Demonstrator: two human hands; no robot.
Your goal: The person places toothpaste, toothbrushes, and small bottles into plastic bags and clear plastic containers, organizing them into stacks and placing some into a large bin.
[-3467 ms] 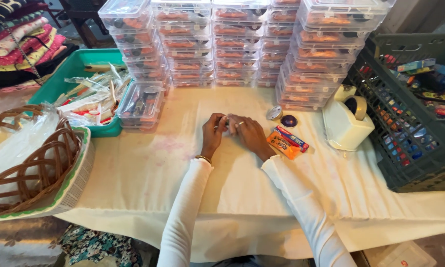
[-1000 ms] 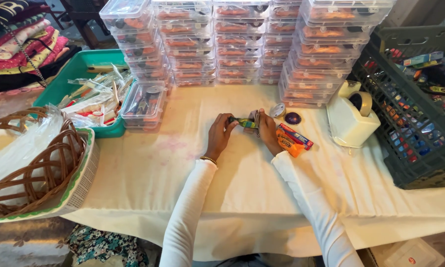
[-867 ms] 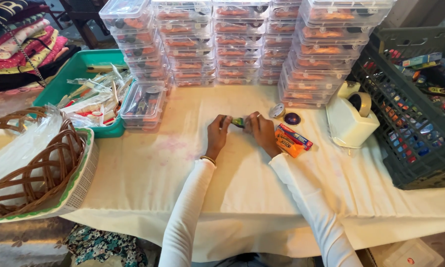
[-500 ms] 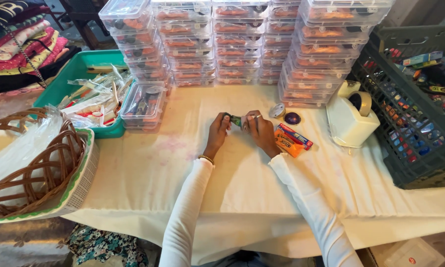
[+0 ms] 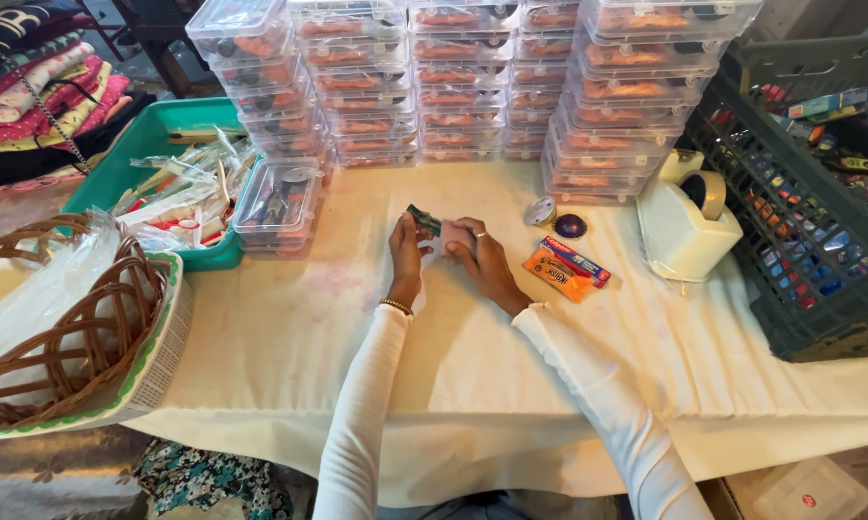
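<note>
Since the earlier frames, both hands have lifted slightly and now pinch a small pale pink packet [image 5: 450, 234] with a dark green item [image 5: 421, 219] poking out at its upper left. Cream cloth-covered table [image 5: 289, 327] holds stacked clear plastic boxes [image 5: 473, 82] behind. Left hand [image 5: 407, 252] and right hand [image 5: 480, 260] are together, fingers closed on the packet. An orange snack wrapper [image 5: 559, 274] lies just beside the right hand.

1. The surface [image 5: 289, 327] wears a soft, matt, cream cloth.
2. The stacked boxes [image 5: 473, 77] are clear, shiny plastic.
3. The basket [image 5: 58, 327], lower left, is woven brown wood.
4. The crate [image 5: 810, 270], right, is dark plastic.
</note>
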